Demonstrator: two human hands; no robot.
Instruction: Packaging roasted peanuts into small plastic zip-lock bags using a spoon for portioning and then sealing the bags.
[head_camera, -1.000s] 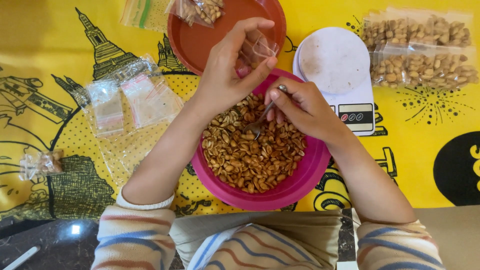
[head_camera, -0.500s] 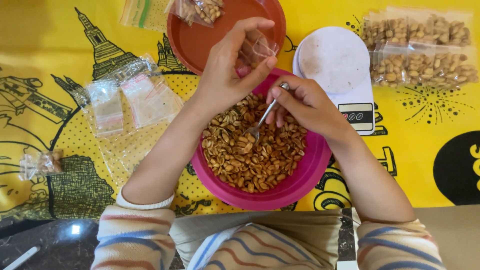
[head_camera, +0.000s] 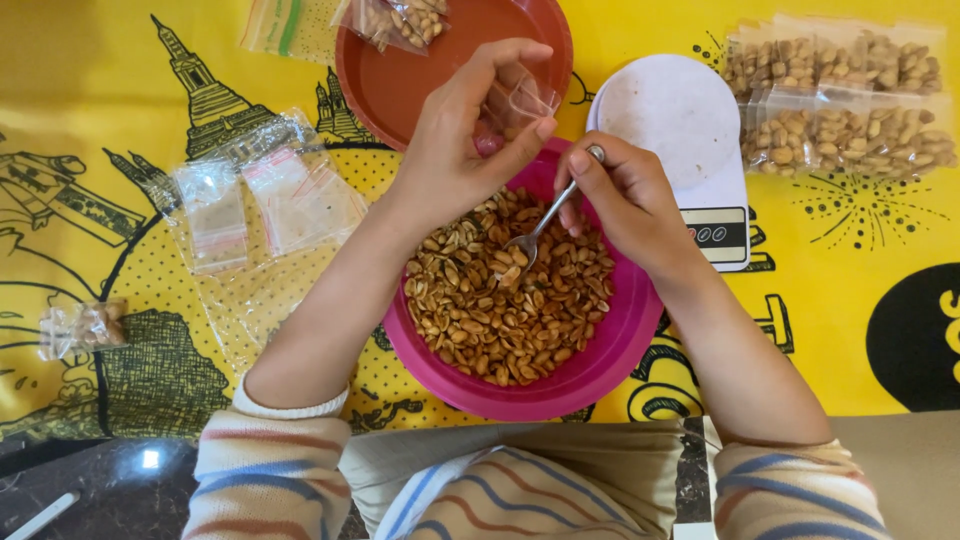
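Scooping now: our right hand (head_camera: 625, 205) has its fingers closed around a metal spoon (head_camera: 545, 225), handle end poking out at the top of the grip, spoon head down in the peanuts (head_camera: 505, 295). Peanuts fill the pink bowl (head_camera: 600, 365), which sits at the near edge of the desk (head_camera: 830, 330), roughly mid-width. Desk carries a yellow printed cloth with black drawings.

Our left hand (head_camera: 465, 140) is raised over the bowl's far rim, fingers pinched on a small clear zip bag (head_camera: 520, 100); the bag looks empty, mouth facing the spoon side. The two hands are close, not touching.

Left of the bowl: a few empty clear zip bags (head_camera: 260, 200) lying flat on the cloth. Further out near the left edge, one small filled packet (head_camera: 85, 325).

Right of the bowl, just beside its rim: white kitchen scale (head_camera: 680, 130), round platter bare, display toward the near side.

Far side: reddish-brown plate (head_camera: 400, 80) touching or just behind the bowl, a filled nut bag (head_camera: 405, 20) on its far rim. Toward the far right corner: a row of filled nut packets (head_camera: 840, 90) laid side by side.
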